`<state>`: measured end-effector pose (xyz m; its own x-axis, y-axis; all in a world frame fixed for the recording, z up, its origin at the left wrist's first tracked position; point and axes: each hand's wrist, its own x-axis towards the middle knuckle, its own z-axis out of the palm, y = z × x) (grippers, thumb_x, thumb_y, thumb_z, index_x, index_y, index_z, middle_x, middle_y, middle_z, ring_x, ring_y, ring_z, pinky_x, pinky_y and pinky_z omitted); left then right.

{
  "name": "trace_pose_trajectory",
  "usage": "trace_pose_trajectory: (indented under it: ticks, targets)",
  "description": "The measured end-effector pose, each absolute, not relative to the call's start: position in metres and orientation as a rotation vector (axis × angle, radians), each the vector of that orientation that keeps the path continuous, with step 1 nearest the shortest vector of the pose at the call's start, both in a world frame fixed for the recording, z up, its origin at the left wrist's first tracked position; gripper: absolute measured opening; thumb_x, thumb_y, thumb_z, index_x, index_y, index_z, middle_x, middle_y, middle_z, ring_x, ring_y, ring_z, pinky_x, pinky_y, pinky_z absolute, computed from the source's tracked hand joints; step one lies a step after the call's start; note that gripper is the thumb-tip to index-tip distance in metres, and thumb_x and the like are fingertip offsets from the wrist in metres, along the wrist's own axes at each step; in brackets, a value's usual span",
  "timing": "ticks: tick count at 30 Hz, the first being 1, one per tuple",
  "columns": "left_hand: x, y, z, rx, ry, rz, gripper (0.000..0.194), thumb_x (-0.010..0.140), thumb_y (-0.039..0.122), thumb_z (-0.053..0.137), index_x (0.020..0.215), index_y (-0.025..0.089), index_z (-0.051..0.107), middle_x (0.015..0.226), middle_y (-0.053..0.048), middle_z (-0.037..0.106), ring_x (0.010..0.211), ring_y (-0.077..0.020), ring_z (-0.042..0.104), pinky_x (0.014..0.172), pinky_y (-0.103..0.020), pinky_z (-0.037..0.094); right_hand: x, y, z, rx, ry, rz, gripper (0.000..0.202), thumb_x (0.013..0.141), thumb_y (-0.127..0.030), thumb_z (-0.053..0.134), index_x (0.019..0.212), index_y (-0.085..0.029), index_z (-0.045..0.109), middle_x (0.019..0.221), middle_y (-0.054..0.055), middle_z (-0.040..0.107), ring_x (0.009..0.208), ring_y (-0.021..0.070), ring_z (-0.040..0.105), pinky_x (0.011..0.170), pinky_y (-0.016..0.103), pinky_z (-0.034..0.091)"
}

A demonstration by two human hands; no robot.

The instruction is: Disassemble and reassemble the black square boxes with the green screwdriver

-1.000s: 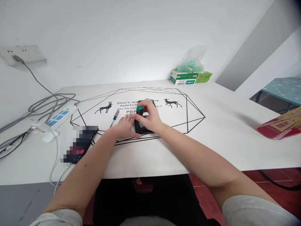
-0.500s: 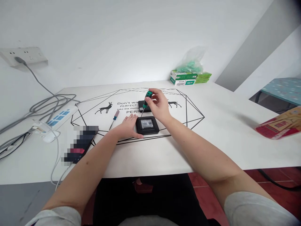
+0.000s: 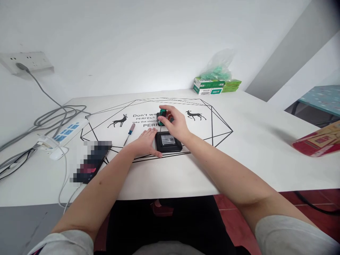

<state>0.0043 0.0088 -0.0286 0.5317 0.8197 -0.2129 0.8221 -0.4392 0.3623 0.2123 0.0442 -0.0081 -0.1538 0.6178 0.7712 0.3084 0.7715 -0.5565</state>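
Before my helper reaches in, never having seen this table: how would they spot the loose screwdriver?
On the white table, find the printed antlered deer. Between it and the left hand lies the loose screwdriver, shaft slanting toward the person. Its handle is pinkish and blue, unlike the green-and-black screwdriver in the right hand.

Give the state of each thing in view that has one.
Right hand: closed on green screwdriver.
Green screwdriver: near upright, tip down at black case.
Left hand: open, beside black case.
Black case: flat, label up.
Second screwdriver: lying on table.
Wall socket: grey plug in.
Plastic bag: resting on boxes.
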Motion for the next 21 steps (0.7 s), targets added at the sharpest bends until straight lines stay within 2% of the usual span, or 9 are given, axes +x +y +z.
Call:
trace_pose_trajectory:
  ticks: [4, 6, 9, 11, 14, 17, 21]
  targets:
    - [0.005, 0.007, -0.024, 2.332, 1.353, -0.037, 0.152, 0.067, 0.096, 0.068, 0.177, 0.009, 0.007, 0.183, -0.021, 0.001, 0.169, -0.0455, -0.003, 0.137, -0.056, 0.008, 0.214, 0.046, -0.006, -0.623, -1.769, 0.309, 0.036, 0.111, -0.042, 0.044, 0.134, -0.032, 0.070, 0.127, 0.007, 0.078, 0.116, 0.0259, 0.070, 0.106, 0.051, 0.057]
    - [0.005, 0.007, -0.023, 2.335, 1.359, -0.050, 0.153, 0.067, 0.097, 0.067, 0.176, 0.008, 0.007, 0.183, -0.021, 0.000, 0.169, -0.0453, -0.003, 0.138, -0.055, 0.008, 0.214, 0.048, -0.005, -0.609, -1.747, 0.297, 0.032, 0.111, -0.041, 0.047, 0.130, -0.032, 0.072, 0.121, 0.007, 0.077, 0.112, 0.0248, 0.070, 0.102, 0.049, 0.058]
    - [0.005, 0.007, -0.023, 2.345, 1.365, -0.058, 0.153, 0.067, 0.097, 0.067, 0.176, 0.007, 0.008, 0.183, -0.021, 0.000, 0.169, -0.0455, -0.003, 0.137, -0.055, 0.009, 0.214, 0.051, -0.005, -0.645, -1.711, 0.284, 0.025, 0.103, -0.043, 0.065, 0.124, -0.030, 0.072, 0.106, 0.005, 0.073, 0.095, 0.0221, 0.066, 0.089, 0.044, 0.060]
    - [0.005, 0.007, -0.024, 2.346, 1.365, -0.053, 0.151, 0.068, 0.096, 0.066, 0.176, 0.007, 0.008, 0.183, -0.021, 0.001, 0.169, -0.0455, -0.002, 0.137, -0.056, 0.009, 0.215, 0.052, -0.005, -0.660, -1.696, 0.295, 0.027, 0.100, -0.044, 0.071, 0.122, -0.029, 0.071, 0.104, 0.004, 0.070, 0.091, 0.0213, 0.065, 0.086, 0.043, 0.060]
    - [0.005, 0.008, -0.025, 2.344, 1.360, -0.050, 0.153, 0.067, 0.096, 0.068, 0.176, 0.006, 0.008, 0.183, -0.022, 0.001, 0.169, -0.0451, -0.003, 0.138, -0.054, 0.008, 0.218, 0.055, -0.005, -0.611, -1.703, 0.345, 0.026, 0.106, -0.049, 0.060, 0.121, -0.031, 0.071, 0.123, 0.008, 0.071, 0.111, 0.0249, 0.068, 0.090, 0.046, 0.061]
    - [0.005, 0.008, -0.025, 2.339, 1.360, -0.044, 0.155, 0.066, 0.096, 0.070, 0.176, 0.007, 0.007, 0.183, -0.022, 0.002, 0.169, -0.0457, -0.002, 0.138, -0.054, 0.007, 0.219, 0.056, -0.004, -0.573, -1.710, 0.411, 0.032, 0.109, -0.055, 0.051, 0.119, -0.031, 0.071, 0.143, 0.010, 0.067, 0.135, 0.0294, 0.063, 0.097, 0.051, 0.062]
    - [0.005, 0.008, -0.024, 2.340, 1.356, -0.045, 0.151, 0.068, 0.096, 0.067, 0.176, 0.009, 0.007, 0.183, -0.021, 0.002, 0.169, -0.0456, -0.002, 0.137, -0.058, 0.009, 0.216, 0.056, -0.005, -0.591, -1.659, 0.528, 0.034, 0.100, -0.060, 0.065, 0.114, -0.029, 0.067, 0.157, 0.011, 0.058, 0.131, 0.0302, 0.066, 0.094, 0.050, 0.065]
